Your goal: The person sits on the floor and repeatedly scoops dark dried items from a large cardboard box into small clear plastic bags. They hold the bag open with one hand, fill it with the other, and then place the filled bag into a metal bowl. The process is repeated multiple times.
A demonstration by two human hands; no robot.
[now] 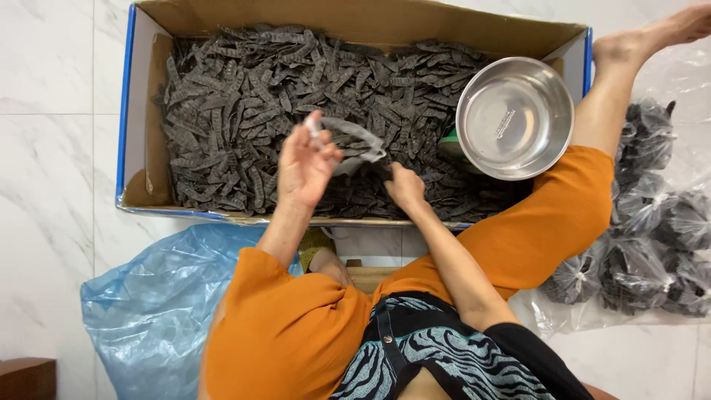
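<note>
A large cardboard box [141, 170] on the floor is filled with several dark, flat, dried strips [229, 104]. My left hand [305, 167] is raised over the box's near side, pinching a small clear plastic bag [354, 142] that hangs open and looks blurred. My right hand [405, 187] is lower, with its fingers down among the dark strips just right of the bag. A round steel bowl [514, 118] sits empty in the right end of the box.
My legs in orange trousers [548, 222] frame the box, with a bare foot [652, 33] at the far right. Several filled clear bags of dark strips [644, 237] lie at the right. A crumpled blue plastic bag [148, 311] lies at the lower left on white marble tiles.
</note>
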